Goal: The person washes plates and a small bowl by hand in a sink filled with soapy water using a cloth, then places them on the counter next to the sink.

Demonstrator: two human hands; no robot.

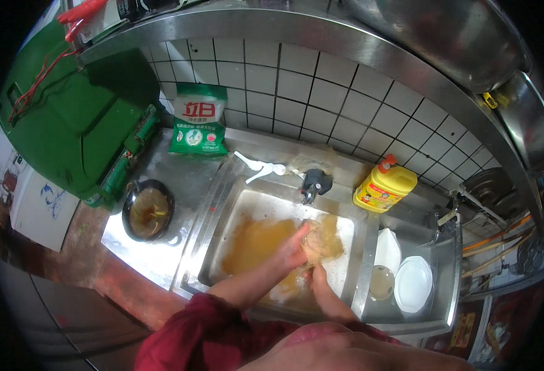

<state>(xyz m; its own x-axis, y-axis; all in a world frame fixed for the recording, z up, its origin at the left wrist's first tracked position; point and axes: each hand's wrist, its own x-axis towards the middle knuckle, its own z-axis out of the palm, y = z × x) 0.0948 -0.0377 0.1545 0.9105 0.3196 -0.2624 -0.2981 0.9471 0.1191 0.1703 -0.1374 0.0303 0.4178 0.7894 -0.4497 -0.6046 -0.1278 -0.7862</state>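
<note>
Over the left basin of a stainless steel sink, my left hand grips the left side of a small rounded, see-through vessel, apparently a glass or bowl. My right hand is at its lower edge, fingers bent against it. The vessel's exact shape is blurred. Brownish, cloudy water covers part of the basin floor. Just behind the hands stands a black-wrapped faucet. To its left on the back ledge lies a white plastic trigger-like piece.
A dark bowl of brown liquid stands on the left drainboard, near a green detergent bag and a green bin. A yellow dish soap bottle stands behind the sink. White dishes lie in the right basin. A steel shelf overhangs the back.
</note>
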